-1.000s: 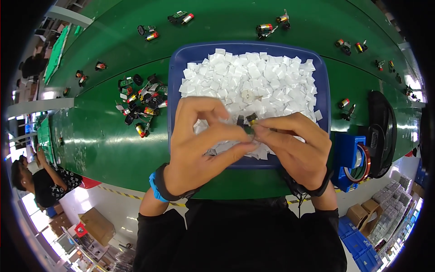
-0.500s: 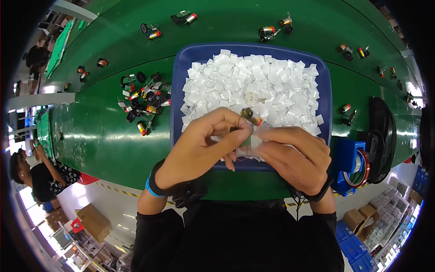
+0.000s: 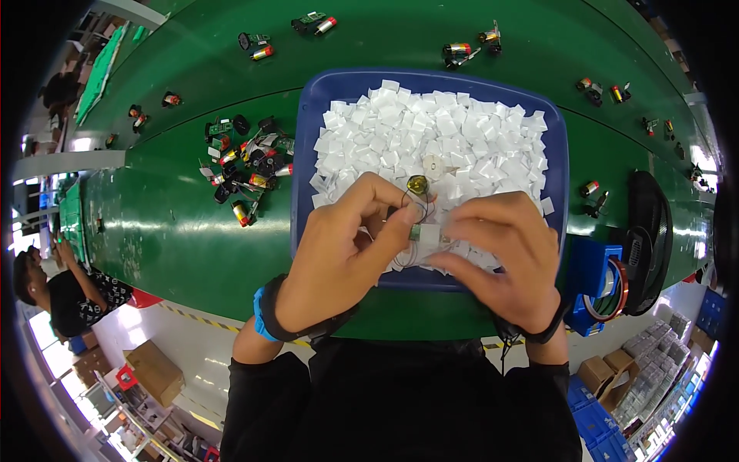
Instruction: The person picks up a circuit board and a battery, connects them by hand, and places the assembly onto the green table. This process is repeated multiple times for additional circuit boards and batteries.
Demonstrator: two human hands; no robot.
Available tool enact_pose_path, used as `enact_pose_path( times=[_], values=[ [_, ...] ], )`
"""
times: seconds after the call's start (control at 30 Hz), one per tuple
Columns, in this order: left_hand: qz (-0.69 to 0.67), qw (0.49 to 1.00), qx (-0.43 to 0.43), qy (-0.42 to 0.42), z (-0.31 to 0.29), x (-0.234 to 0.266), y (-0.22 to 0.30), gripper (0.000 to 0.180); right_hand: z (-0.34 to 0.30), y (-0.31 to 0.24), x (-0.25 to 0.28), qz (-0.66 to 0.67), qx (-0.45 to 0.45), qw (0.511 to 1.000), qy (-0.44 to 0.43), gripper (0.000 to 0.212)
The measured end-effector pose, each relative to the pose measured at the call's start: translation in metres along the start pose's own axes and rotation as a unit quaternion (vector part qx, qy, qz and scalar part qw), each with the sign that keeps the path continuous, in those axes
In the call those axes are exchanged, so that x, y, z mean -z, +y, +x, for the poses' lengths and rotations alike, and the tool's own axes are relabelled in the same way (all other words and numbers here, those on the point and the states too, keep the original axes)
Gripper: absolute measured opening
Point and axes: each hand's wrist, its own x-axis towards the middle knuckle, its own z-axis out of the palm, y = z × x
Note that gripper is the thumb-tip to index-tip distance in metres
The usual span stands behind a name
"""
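My left hand (image 3: 339,242) is closed, its thumb and index finger pinching a small wired circuit board (image 3: 415,232) over the blue tray. A cylindrical battery (image 3: 418,184), its gold end showing, hangs on thin dark wires just beyond those fingertips. A white square piece (image 3: 429,234) lies against the board, between my two hands. My right hand (image 3: 512,250) is beside it, thumb and fingers apart and slightly smeared by motion; nothing shows in its grip. Part of the board is hidden behind my left fingers.
Many white square pieces (image 3: 369,131) fill the blue tray (image 3: 304,154), with a pale round disc (image 3: 433,165) on top. A heap of battery assemblies (image 3: 250,165) lies left; others are scattered farther off. A blue tape dispenser (image 3: 589,281) and black case (image 3: 647,239) stand right. Another person (image 3: 73,289) sits far left.
My right hand's thumb and fingers have spread apart from the white piece at the board. The battery has turned more end-on beyond my left fingertips.
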Motion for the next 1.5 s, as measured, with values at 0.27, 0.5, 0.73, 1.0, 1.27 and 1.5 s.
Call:
enact_pose_path(
  times=[0.27,0.5,0.73,1.0,1.27,1.5],
  values=[
    [0.054,0.998,-0.045,0.002,0.002,-0.007,-0.006,0.012,-0.01,0.004,-0.009,0.045,-0.081,0.995,-0.02,0.025],
    [0.101,0.987,-0.123,0.029,0.0,-0.012,-0.008,0.01,-0.011,0.006,-0.001,0.181,-0.242,0.953,0.008,0.018],
    [0.05,0.991,-0.121,-0.014,0.003,-0.007,-0.008,0.007,0.001,0.006,-0.002,0.105,-0.233,0.964,0.075,0.021],
    [0.083,0.992,-0.088,-0.033,-0.003,-0.009,-0.002,0.006,-0.008,0.003,0.002,0.277,-0.232,0.93,-0.068,0.031],
    [0.033,0.988,0.018,-0.148,0.002,0.011,0.008,0.022,-0.006,0.01,0.008,0.201,-0.184,0.961,-0.041,0.032],
    [-0.039,0.988,0.006,-0.152,0.006,0.017,0.0,0.028,-0.004,0.005,0.008,0.159,-0.084,0.978,-0.101,0.03]
  ],
)
